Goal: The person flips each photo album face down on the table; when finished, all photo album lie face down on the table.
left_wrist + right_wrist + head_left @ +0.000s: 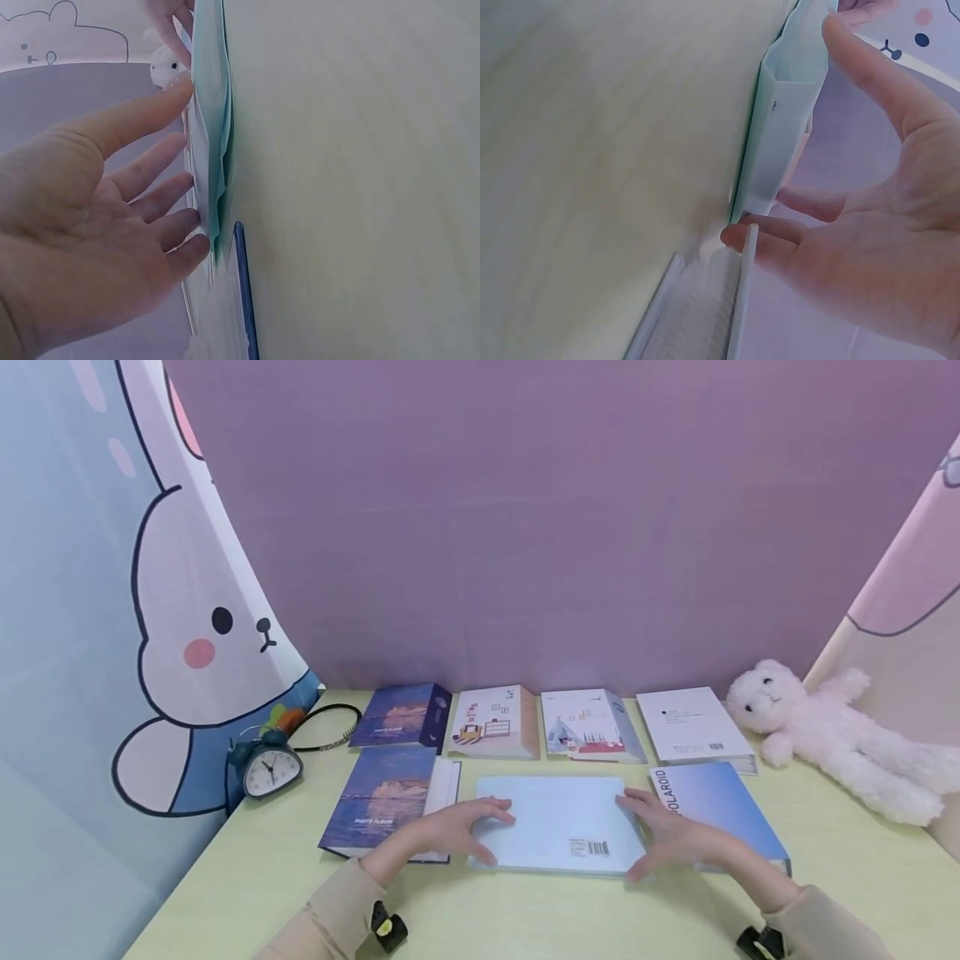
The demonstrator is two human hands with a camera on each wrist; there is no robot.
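A pale blue album [558, 814] with a barcode label lies flat in the front row of books on the table. At its left end is my left hand [461, 822], fingers and thumb spread; in the left wrist view the fingertips [196, 217] come right up to the album's teal edge [214, 112]. My right hand [671, 835] is spread at the opposite end, overlapping the blue Polaroid album [723, 806]. In the right wrist view its fingers reach the end of the pale album's spine [776, 142], beside the neighbouring album's cover edge [742, 292].
Left of it lies a sunset photo album [378, 797]. Behind stand a second sunset album [397, 714], two illustrated books [491, 718] and a white book [693, 722]. An alarm clock [272, 770] and black hoop [326, 747] sit left, a white plush bear [832, 735] right.
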